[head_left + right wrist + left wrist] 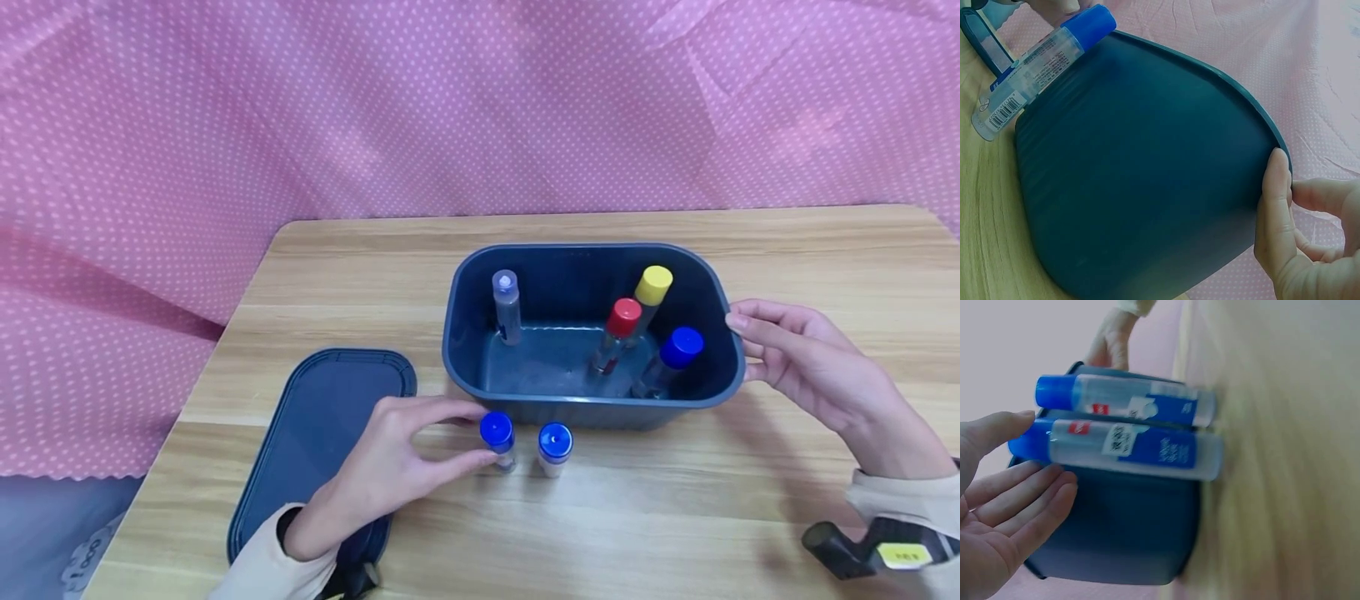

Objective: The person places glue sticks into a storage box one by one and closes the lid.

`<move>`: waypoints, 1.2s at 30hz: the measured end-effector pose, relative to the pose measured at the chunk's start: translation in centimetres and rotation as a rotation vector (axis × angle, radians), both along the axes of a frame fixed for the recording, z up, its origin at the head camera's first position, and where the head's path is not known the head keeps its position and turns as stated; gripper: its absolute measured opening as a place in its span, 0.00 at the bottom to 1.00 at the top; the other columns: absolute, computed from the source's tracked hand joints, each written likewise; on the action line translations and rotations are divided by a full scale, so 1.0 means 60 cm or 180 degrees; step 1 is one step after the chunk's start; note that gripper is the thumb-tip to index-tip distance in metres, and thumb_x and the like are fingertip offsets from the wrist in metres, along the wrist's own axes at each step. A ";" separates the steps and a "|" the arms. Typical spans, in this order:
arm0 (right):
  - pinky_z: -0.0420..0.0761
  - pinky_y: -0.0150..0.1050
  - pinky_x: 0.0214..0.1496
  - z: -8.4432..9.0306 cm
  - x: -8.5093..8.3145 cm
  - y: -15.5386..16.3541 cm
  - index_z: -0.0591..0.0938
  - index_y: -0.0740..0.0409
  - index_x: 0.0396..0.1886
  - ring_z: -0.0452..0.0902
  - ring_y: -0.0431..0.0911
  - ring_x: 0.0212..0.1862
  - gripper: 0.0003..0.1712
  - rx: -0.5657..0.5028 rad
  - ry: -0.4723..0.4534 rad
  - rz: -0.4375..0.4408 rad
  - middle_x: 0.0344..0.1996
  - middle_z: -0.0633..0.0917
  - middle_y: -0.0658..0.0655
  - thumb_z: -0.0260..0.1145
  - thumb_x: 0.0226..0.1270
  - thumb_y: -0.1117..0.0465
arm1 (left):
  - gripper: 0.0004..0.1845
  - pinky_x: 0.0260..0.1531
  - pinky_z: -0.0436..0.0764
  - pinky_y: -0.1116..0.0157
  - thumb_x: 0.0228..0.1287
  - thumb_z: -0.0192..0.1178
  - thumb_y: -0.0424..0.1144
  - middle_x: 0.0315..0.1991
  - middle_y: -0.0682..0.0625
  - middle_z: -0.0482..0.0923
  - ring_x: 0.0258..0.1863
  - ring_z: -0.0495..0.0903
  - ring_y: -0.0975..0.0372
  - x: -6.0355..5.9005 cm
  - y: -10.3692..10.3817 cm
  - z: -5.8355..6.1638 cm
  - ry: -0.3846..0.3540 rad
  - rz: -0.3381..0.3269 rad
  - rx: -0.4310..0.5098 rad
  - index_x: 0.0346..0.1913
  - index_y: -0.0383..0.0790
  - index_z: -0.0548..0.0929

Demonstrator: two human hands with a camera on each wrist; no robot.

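Observation:
A dark blue box [570,412] stands with its opening upward, and my right hand [813,358] pinches its right rim between thumb and fingers. In front of the box, two clear glue bottles with blue caps stand upright side by side. My left hand [405,454] has thumb and fingertips on either side of the cap of the left glue bottle [498,437]. The other glue bottle [555,446] stands just right of it. Inside the box are a clear tube [507,308], a red-capped bottle [622,321], a yellow-capped bottle [653,287] and a blue-capped bottle [678,350].
A flat dark blue lid [330,425] lies on the wooden table [600,542] at the left, partly under my left forearm. A pink dotted cloth [480,108] hangs behind the table. Dark straps with devices sit at both wrists.

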State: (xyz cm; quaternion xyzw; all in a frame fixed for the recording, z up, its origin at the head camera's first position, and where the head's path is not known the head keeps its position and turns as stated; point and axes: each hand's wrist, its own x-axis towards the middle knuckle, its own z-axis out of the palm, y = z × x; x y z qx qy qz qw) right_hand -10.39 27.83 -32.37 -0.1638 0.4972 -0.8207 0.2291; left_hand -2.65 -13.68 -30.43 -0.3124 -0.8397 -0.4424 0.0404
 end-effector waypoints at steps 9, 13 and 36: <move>0.86 0.38 0.38 0.000 0.000 0.001 0.80 0.66 0.51 0.83 0.45 0.42 0.23 0.0007 -0.0011 0.0009 0.44 0.83 0.54 0.37 0.76 0.74 | 0.18 0.45 0.84 0.63 0.49 0.75 0.36 0.41 0.54 0.87 0.43 0.85 0.66 0.002 0.009 -0.019 -0.0136 0.0087 0.0242 0.46 0.42 0.86; 0.86 0.38 0.39 0.000 0.000 0.001 0.80 0.66 0.51 0.83 0.45 0.41 0.23 0.0009 -0.0014 0.0015 0.44 0.84 0.55 0.37 0.76 0.74 | 0.18 0.45 0.84 0.63 0.50 0.74 0.35 0.41 0.51 0.87 0.42 0.85 0.64 0.002 0.010 -0.023 -0.0088 0.0049 0.0323 0.46 0.41 0.86; 0.86 0.37 0.37 -0.002 0.000 0.001 0.80 0.65 0.51 0.83 0.44 0.41 0.23 0.0038 0.0007 -0.0004 0.44 0.83 0.54 0.37 0.76 0.74 | 0.17 0.46 0.83 0.63 0.52 0.72 0.34 0.42 0.50 0.86 0.45 0.84 0.62 -0.005 0.016 -0.035 -0.0130 -0.0131 0.0457 0.47 0.41 0.85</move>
